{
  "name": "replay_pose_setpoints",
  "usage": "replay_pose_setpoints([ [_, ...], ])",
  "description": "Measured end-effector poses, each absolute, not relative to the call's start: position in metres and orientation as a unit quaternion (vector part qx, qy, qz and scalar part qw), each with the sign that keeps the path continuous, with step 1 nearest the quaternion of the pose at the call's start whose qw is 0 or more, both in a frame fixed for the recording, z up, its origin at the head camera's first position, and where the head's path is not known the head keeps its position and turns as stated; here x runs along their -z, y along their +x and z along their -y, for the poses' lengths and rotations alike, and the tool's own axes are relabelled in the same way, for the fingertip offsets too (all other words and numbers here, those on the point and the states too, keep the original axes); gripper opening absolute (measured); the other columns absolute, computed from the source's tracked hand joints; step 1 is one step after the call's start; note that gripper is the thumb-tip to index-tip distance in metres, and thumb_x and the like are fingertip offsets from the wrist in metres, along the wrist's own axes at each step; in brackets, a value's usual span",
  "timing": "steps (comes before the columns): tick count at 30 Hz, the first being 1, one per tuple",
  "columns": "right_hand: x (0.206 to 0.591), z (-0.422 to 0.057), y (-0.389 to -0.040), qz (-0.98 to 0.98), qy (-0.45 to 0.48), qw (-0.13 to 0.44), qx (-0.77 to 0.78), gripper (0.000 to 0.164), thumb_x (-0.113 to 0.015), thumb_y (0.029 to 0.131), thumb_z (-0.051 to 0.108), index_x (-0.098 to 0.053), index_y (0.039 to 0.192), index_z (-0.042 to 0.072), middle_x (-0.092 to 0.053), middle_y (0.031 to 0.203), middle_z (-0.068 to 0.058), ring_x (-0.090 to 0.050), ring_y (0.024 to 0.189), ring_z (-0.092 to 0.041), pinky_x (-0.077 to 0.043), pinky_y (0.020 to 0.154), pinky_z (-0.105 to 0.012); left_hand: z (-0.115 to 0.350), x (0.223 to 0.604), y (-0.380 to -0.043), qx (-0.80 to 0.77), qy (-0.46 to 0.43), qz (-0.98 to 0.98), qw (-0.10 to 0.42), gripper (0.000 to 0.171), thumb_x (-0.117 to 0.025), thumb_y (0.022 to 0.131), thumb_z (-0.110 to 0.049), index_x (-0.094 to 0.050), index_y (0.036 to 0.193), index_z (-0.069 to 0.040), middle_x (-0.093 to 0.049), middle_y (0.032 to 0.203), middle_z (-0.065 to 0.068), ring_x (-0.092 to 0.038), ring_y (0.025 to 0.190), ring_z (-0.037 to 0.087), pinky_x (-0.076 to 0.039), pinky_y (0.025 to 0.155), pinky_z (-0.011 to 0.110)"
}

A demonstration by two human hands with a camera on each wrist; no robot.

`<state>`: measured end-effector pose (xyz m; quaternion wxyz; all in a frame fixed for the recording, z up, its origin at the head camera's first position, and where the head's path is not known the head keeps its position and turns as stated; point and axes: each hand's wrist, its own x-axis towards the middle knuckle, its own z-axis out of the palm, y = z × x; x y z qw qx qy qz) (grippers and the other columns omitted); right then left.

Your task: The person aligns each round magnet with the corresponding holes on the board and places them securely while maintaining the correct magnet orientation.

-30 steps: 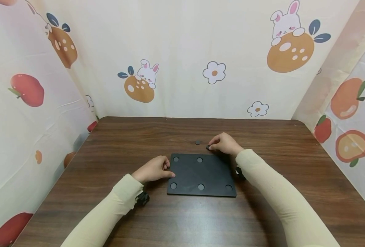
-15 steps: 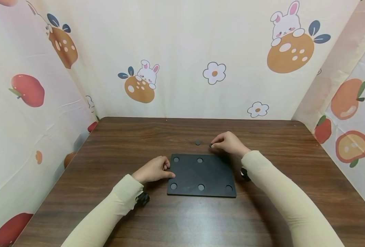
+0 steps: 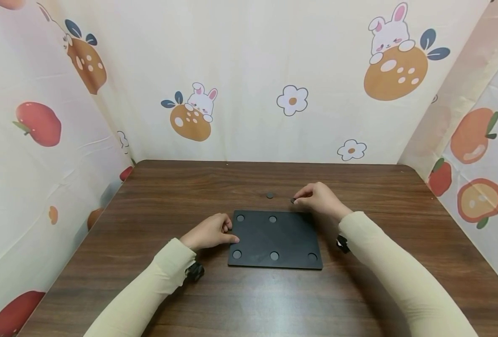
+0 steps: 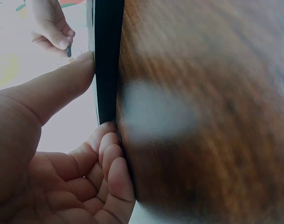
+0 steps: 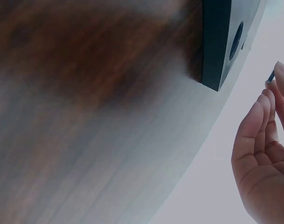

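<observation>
A flat black rectangular board [image 3: 276,238] with several round recesses lies on the table. My left hand [image 3: 208,231] grips its left edge. In the left wrist view the thumb [image 4: 67,84] presses on the board's face, while the curled fingers [image 4: 118,179] lie against its edge by the tabletop. Beyond the board's far edge, my right hand [image 3: 319,200] pinches a small dark disc [image 3: 292,200] between thumb and fingertips. The right wrist view shows this disc [image 5: 271,77] edge-on. A second dark disc [image 3: 270,195] lies on the table behind the board. My right hand partly covers the board's far right corner.
The brown wood-grain table [image 3: 181,187] extends on all sides of the board. A printed curtain [image 3: 249,93] with rabbits, fruit and flowers hangs behind the table and along both sides.
My right hand has shifted a little to the right along the board's far side, with the disc still pinched. The left hand, the board and the loose disc keep their places.
</observation>
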<state>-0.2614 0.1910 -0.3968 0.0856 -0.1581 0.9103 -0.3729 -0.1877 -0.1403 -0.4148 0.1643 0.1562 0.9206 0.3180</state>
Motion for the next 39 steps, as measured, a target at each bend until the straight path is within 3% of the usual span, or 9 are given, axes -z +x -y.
replay_pose_setpoints([
  [27,0.405,-0.205,-0.241,-0.916,-0.173,0.051,0.358,0.011,-0.073,0.079,0.023,-0.073,0.089,0.019,-0.065,0.089,0.002,-0.056,0.078,-0.015,-0.047,0.068,-0.029,0.14,0.415,-0.187,-0.321,0.155,-0.919,0.168,0.037,-0.075,0.075,-0.033,-0.053,0.091,-0.008,-0.05,0.083,0.006,-0.045,0.069,0.015,-0.038,0.064,0.03],
  [39,0.409,-0.208,-0.237,-0.917,-0.171,0.069,0.353,0.013,-0.074,0.078,0.024,-0.073,0.089,0.017,-0.066,0.09,0.003,-0.057,0.082,-0.014,-0.046,0.071,-0.031,0.14,0.416,-0.188,-0.321,0.153,-0.919,0.172,0.038,-0.075,0.075,-0.034,-0.053,0.091,-0.008,-0.051,0.084,0.006,-0.045,0.07,0.015,-0.038,0.064,0.03],
])
